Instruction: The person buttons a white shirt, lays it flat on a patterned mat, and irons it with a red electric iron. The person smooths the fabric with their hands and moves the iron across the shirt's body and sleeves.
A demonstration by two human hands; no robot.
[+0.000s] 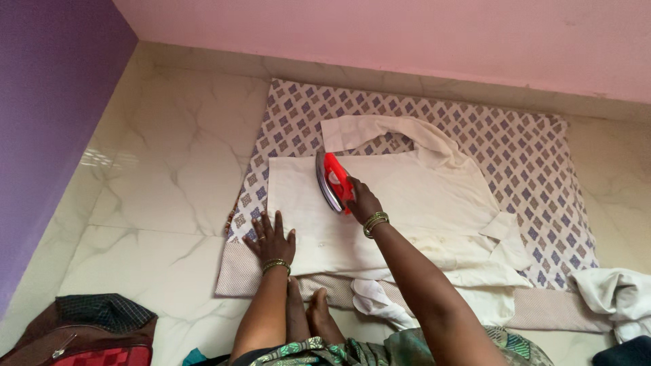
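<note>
the right hand (363, 201) is wrapped around the handle of a red iron (333, 181), which rests tilted on a cream garment (400, 210) at the centre of the patterned mat (515, 156). the left hand (271, 240), at eight o'clock from the iron, lies flat with fingers spread, pressing the garment's lower left edge. a maroon bag (88, 332) sits on the floor at seven o'clock.

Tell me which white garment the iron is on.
The spread-out white shirt on the patterned cloth, under the red iron; the others lie crumpled at the cloth's edge.
</note>
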